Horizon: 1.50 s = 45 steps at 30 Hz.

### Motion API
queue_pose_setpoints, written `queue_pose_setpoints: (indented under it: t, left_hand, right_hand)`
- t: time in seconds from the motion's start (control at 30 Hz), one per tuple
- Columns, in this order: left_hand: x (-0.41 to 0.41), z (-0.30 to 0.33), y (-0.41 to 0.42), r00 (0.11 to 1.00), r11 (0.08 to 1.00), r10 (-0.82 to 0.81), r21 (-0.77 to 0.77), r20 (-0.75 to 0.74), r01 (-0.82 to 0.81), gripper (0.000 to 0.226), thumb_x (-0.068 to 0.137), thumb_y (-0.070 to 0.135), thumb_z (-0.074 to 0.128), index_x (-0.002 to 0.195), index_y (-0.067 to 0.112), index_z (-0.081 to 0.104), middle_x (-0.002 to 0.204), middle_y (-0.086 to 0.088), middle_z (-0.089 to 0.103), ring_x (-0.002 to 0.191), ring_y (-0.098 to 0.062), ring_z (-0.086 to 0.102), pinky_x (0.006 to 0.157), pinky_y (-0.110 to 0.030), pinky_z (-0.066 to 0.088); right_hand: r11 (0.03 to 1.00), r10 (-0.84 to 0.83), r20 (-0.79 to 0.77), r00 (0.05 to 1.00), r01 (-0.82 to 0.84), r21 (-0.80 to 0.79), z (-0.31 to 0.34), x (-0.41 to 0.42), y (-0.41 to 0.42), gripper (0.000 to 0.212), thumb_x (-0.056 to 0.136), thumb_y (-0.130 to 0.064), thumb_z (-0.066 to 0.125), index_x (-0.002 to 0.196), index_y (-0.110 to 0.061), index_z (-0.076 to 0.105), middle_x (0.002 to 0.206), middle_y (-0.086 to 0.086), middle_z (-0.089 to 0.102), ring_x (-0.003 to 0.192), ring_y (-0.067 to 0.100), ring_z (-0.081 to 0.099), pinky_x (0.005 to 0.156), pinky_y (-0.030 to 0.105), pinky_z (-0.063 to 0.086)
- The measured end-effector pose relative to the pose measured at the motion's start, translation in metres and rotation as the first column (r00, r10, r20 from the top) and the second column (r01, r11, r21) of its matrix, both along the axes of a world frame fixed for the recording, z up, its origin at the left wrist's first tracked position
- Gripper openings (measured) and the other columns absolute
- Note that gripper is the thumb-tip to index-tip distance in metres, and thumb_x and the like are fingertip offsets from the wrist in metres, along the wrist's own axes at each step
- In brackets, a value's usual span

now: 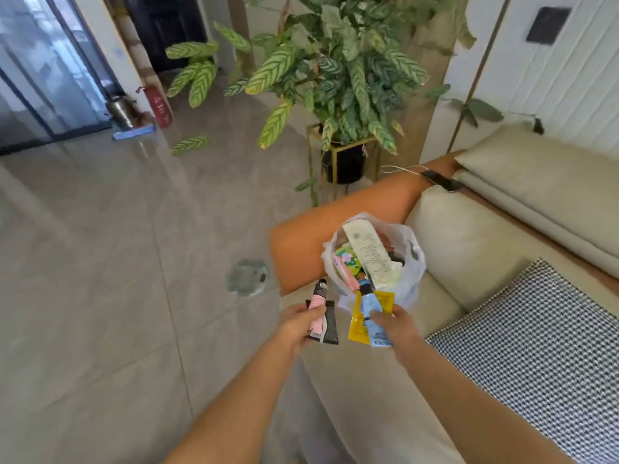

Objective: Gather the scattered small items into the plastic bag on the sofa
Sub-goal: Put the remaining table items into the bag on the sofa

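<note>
The plastic bag (410, 262) stands open at centre frame, on the cream sofa (469, 249) seat against the orange armrest (335, 216); inside it show a long white printed packet (368, 249) leaning upright, a green item and a pink item, the rest too crowded to identify. Just below the bag's mouth, the right hand (395, 326) is closed on a light blue tube (371, 308) with a dark cap and a yellow sachet (356, 324) behind it; the tube's cap points toward the bag opening. To the left, beyond the sofa's edge, the left hand (298, 324) is closed on a pink tube (316, 306) with a black cap and a black sachet (330, 324), both items apart from the bag. A black-and-white checked cushion (536, 336) lies on the seat at lower right; a phone (442, 180) with a cable rests on the armrest top. A potted plant (335, 68) on a gold stand occupies upper centre; grey tiled floor (117, 246) fills the left.
</note>
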State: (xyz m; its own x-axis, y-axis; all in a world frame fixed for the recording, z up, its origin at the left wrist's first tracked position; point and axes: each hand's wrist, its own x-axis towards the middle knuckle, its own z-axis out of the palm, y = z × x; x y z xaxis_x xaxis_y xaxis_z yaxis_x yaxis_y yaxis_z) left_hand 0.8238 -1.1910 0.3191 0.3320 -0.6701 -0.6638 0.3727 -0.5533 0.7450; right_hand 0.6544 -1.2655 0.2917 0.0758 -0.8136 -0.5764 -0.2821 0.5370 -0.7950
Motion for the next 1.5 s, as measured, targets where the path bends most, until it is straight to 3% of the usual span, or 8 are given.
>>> queue_pose_setpoints:
  t: [0.1, 0.2, 0.4, 0.57, 0.73, 1.03, 1.23, 1.5]
  left_hand:
    - [0.008, -0.004, -0.039, 0.994, 0.994, -0.109, 0.007, -0.001, 0.109, 0.014, 0.090, 0.005, 0.060, 0.077, 0.010, 0.059, 0.064, -0.002, 0.064, 0.043, -0.006, 0.061, 0.043, -0.018, 0.048]
    - [0.011, -0.013, -0.069, 0.984, 0.983, -0.178, 0.055, 0.025, 0.177, 0.007, 0.090, 0.008, 0.061, 0.083, 0.011, 0.059, 0.070, -0.003, 0.061, 0.046, -0.009, 0.060, 0.036, -0.012, 0.043]
    - [0.013, -0.043, -0.120, 0.979, 0.970, -0.205, 0.141, 0.022, 0.200, 0.005, 0.088, 0.013, 0.064, 0.085, 0.011, 0.061, 0.074, -0.005, 0.061, 0.062, -0.015, 0.058, 0.060, -0.026, 0.048]
    - [0.009, -0.066, -0.169, 0.986, 0.969, -0.164, 0.191, 0.009, 0.160, 0.012, 0.088, 0.024, 0.066, 0.090, 0.012, 0.065, 0.091, -0.009, 0.066, 0.073, -0.019, 0.064, 0.071, -0.033, 0.055]
    - [0.001, -0.088, -0.234, 0.988, 0.964, -0.135, 0.241, 0.070, 0.115, 0.039, 0.091, 0.035, 0.058, 0.116, 0.004, 0.061, 0.115, -0.020, 0.065, 0.107, -0.035, 0.063, 0.096, -0.048, 0.050]
    - [-0.007, -0.161, -0.295, 0.993, 0.902, -0.062, 0.431, 0.101, 0.013, 0.039, 0.086, 0.018, 0.065, 0.120, 0.003, 0.057, 0.115, -0.020, 0.064, 0.104, -0.035, 0.063, 0.095, -0.046, 0.051]
    - [-0.001, -0.184, -0.292, 0.997, 0.895, -0.016, 0.447, 0.073, -0.019, 0.040, 0.088, 0.027, 0.064, 0.122, 0.008, 0.055, 0.115, -0.018, 0.063, 0.105, -0.035, 0.062, 0.095, -0.049, 0.051]
    - [0.002, -0.197, -0.296, 0.999, 0.889, 0.014, 0.456, 0.049, -0.035, 0.041, 0.090, 0.029, 0.060, 0.120, 0.002, 0.054, 0.110, -0.019, 0.064, 0.097, -0.034, 0.064, 0.089, -0.044, 0.054]
  right_hand:
    - [0.990, -0.141, -0.018, 0.990, 0.141, 0.022, -0.002, 0.006, -0.021, 0.013, 0.086, -0.012, 0.063, 0.093, -0.002, 0.058, 0.098, 0.026, 0.060, 0.067, 0.029, 0.058, 0.058, 0.031, 0.044]
    - [0.971, -0.222, -0.056, 0.973, 0.226, 0.074, -0.011, 0.007, -0.039, 0.038, 0.087, -0.017, 0.063, 0.120, -0.002, 0.051, 0.112, 0.021, 0.058, 0.082, 0.030, 0.058, 0.066, 0.034, 0.047]
    - [0.955, -0.275, -0.132, 0.952, 0.287, 0.078, -0.033, 0.009, -0.085, 0.028, 0.084, -0.018, 0.065, 0.108, -0.006, 0.058, 0.082, 0.011, 0.062, 0.075, 0.029, 0.060, 0.074, 0.040, 0.051]
    - [0.962, -0.240, -0.099, 0.966, 0.251, 0.111, -0.052, 0.017, -0.145, 0.033, 0.087, -0.020, 0.063, 0.117, -0.011, 0.052, 0.095, 0.012, 0.063, 0.080, 0.027, 0.062, 0.073, 0.035, 0.051]
    - [0.978, -0.152, -0.168, 0.974, 0.173, 0.117, -0.074, 0.029, -0.203, 0.037, 0.092, -0.016, 0.055, 0.126, -0.003, 0.047, 0.108, 0.020, 0.058, 0.099, 0.038, 0.059, 0.080, 0.038, 0.048]
    - [0.977, 0.170, -0.249, 0.954, -0.129, 0.171, -0.152, 0.045, -0.248, 0.021, 0.086, -0.018, 0.062, 0.104, -0.015, 0.051, 0.099, 0.011, 0.053, 0.094, 0.029, 0.056, 0.074, 0.030, 0.043]
    - [0.960, 0.250, -0.288, 0.924, -0.198, 0.201, -0.178, 0.055, -0.246, 0.037, 0.091, -0.024, 0.054, 0.124, -0.010, 0.047, 0.121, 0.016, 0.057, 0.109, 0.033, 0.055, 0.089, 0.036, 0.045]
    - [0.958, 0.276, -0.277, 0.920, -0.239, 0.159, -0.190, 0.062, -0.250, 0.037, 0.093, -0.024, 0.051, 0.126, -0.010, 0.043, 0.127, 0.015, 0.051, 0.114, 0.033, 0.049, 0.093, 0.040, 0.043]
